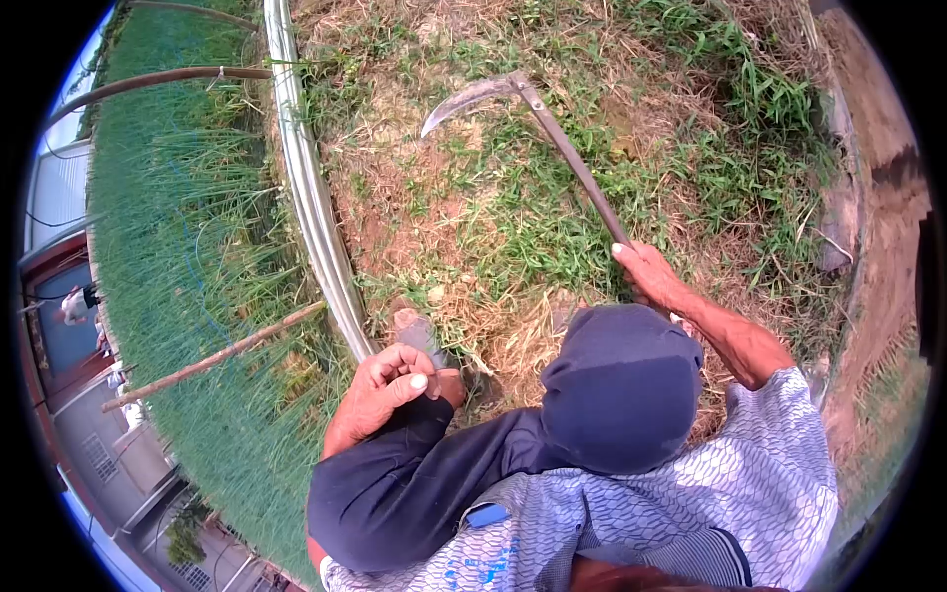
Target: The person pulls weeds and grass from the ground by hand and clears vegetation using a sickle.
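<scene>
A long-handled sickle [580, 170] reaches up and away over the weedy ground, its curved, worn blade [470, 100] pointing left. My right hand [655, 280] is wrapped around the lower end of its dark handle, thumb along the shaft. Beside my bent left knee, my left hand [383, 387] is loosely closed, fingers curled in and thumb across the front; nothing shows in it. Low green weeds [552, 232] and dry cut grass [523, 331] lie below the blade and in front of my feet.
A pale bundle of long poles or pipe [308, 183] runs along the left, beside a bed of tall thin green plants [163, 237]. A wooden stick [222, 355] slants across that bed. Denser weeds [750, 94] grow at upper right, near a dirt strip [878, 109].
</scene>
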The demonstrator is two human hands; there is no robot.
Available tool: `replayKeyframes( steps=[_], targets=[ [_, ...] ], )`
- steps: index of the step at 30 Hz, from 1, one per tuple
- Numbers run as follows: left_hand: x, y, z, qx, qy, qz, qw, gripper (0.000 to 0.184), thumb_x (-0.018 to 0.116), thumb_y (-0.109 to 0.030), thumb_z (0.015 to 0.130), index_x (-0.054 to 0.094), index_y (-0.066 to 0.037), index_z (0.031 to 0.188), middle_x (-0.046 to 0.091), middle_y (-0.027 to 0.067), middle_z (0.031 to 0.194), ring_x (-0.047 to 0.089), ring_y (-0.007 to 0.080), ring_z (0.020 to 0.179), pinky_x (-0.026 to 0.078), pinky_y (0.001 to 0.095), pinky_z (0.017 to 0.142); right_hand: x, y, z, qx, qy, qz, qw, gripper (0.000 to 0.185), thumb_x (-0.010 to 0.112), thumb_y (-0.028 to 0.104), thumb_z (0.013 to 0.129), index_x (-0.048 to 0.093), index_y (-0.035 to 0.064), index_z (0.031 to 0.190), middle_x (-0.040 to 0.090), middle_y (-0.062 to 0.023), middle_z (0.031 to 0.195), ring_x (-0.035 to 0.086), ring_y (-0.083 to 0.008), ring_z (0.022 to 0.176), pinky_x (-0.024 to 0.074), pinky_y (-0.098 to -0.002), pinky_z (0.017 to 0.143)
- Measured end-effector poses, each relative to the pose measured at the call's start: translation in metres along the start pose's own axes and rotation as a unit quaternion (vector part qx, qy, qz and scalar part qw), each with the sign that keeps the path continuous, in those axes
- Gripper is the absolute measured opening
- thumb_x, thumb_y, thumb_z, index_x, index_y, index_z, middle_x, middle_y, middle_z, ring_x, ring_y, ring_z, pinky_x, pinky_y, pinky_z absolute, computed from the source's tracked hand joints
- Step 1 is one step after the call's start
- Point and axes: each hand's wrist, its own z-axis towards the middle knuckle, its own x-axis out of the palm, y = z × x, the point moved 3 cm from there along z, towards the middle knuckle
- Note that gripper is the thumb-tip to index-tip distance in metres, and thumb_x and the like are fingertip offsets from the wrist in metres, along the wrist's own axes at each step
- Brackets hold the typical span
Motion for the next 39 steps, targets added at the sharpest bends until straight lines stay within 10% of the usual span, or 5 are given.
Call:
replayKeyframes(
  steps=[8, 12, 28, 32, 39],
  targets=[
    [-0.023, -0.017, 0.03, -0.081, 0.037, 0.09, 0.992, 0.037, 0.068, -0.034, 0.09, 0.061, -0.002, 0.105, 0.065, 0.0047, 0.095, 0.059, 0.0145, 0.09, 0.046, 0.0294, 0.086, -0.025, -0.01, 0.044, 0.021, -0.238, 0.012, 0.971, 0.05, 0.045, 0.052, 0.094, 0.05, 0.004, 0.082, 0.045, -0.0044, 0.06, 0.047, -0.0184, 0.044, 0.0394, -0.0371, 0.042],
    [-0.053, -0.054, 0.046, -0.087, 0.006, 0.213, 0.973, 0.045, 0.068, -0.041, 0.089, 0.061, -0.003, 0.11, 0.065, 0.0041, 0.1, 0.058, 0.0137, 0.097, 0.044, 0.0302, 0.092, -0.003, -0.058, 0.056, -0.021, -0.223, -0.128, 0.966, 0.058, 0.043, 0.05, 0.095, 0.057, -0.0056, 0.088, 0.059, -0.0247, 0.071, 0.06, -0.0415, 0.07, 0.0456, -0.0502, 0.068],
    [-0.041, -0.047, 0.183, -0.053, 0.089, 0.39, 0.915, 0.042, 0.056, -0.04, 0.097, 0.058, 0.0, 0.11, 0.062, 0.0088, 0.105, 0.058, 0.0167, 0.1, 0.046, 0.0327, 0.091, 0.008, -0.096, 0.022, 0.045, -0.216, -0.137, 0.966, 0.05, 0.046, 0.044, 0.098, 0.055, -0.0034, 0.108, 0.062, -0.0282, 0.08, 0.062, -0.0473, 0.08, 0.0481, -0.051, 0.073],
    [-0.024, -0.04, 0.202, -0.049, 0.052, 0.402, 0.913, 0.041, 0.056, -0.038, 0.097, 0.057, 0.001, 0.113, 0.063, 0.0099, 0.106, 0.058, 0.0169, 0.101, 0.046, 0.0329, 0.091, -0.002, -0.053, 0.072, -0.062, -0.246, -0.198, 0.947, 0.038, 0.046, 0.036, 0.1, 0.053, -0.0014, 0.105, 0.061, -0.0277, 0.079, 0.061, -0.0472, 0.073, 0.047, -0.0503, 0.064],
    [0.008, -0.047, 0.232, 0.093, 0.055, 0.481, 0.87, 0.04, 0.06, -0.031, 0.096, 0.056, 0.001, 0.119, 0.065, 0.0171, 0.109, 0.061, 0.0247, 0.104, 0.048, 0.0362, 0.092, 0.008, -0.115, 0.028, 0.047, -0.186, -0.172, 0.966, 0.031, 0.049, 0.028, 0.1, 0.048, -0.0033, 0.101, 0.064, -0.0292, 0.083, 0.065, -0.0451, 0.075, 0.0478, -0.0512, 0.061]
  ],
)
